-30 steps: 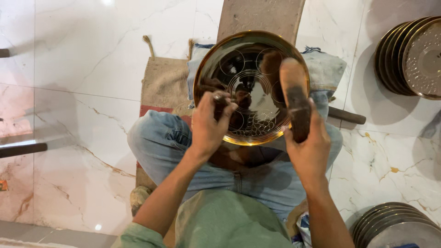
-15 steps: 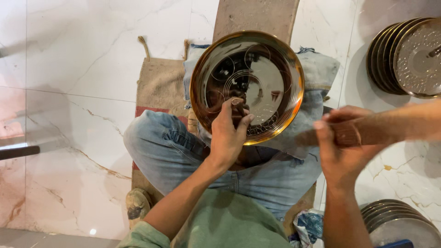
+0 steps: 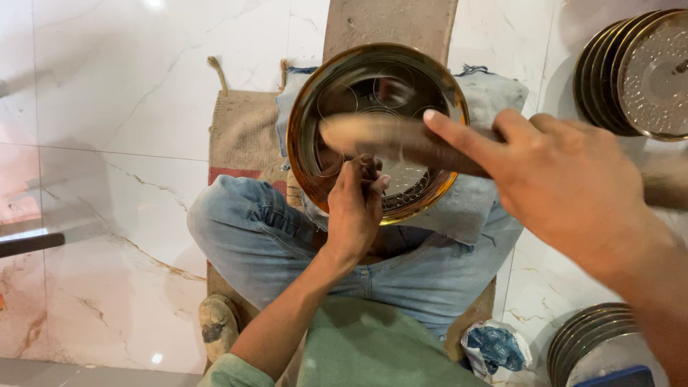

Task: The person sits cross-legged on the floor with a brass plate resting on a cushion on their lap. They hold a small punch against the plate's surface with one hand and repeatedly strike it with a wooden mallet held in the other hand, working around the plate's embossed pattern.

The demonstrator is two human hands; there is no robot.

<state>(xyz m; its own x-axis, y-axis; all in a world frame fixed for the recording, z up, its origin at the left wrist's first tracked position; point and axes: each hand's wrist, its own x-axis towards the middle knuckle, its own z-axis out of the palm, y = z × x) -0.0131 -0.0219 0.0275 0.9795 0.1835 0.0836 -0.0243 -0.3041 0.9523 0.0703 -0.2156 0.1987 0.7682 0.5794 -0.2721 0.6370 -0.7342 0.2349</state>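
Your left hand [image 3: 356, 208] sits curled at the near rim of the brass plate [image 3: 308, 115], fingers bunched tight, pinching sth small & dark against the engraved face; can't make out what it is. Wrist bent down, forearm running back toward your chest. The plate itself rests tilted on your lap over jeans & a cloth.

Right hand [image 3: 552, 186] is up close to the lens, blurred, index finger stretched out along a wooden mallet [image 3: 401, 140], other fingers wrapped round the handle. The mallet head hangs across the plate just above your left-hand grip, smeared by motion. It covers the plate's middle.

Right of the grip: stacked plates [image 3: 638, 72] well apart, a second stack [image 3: 595, 340] cut off at the bottom edge. Left of it: bare marble floor [image 3: 107, 143], plenty of room.
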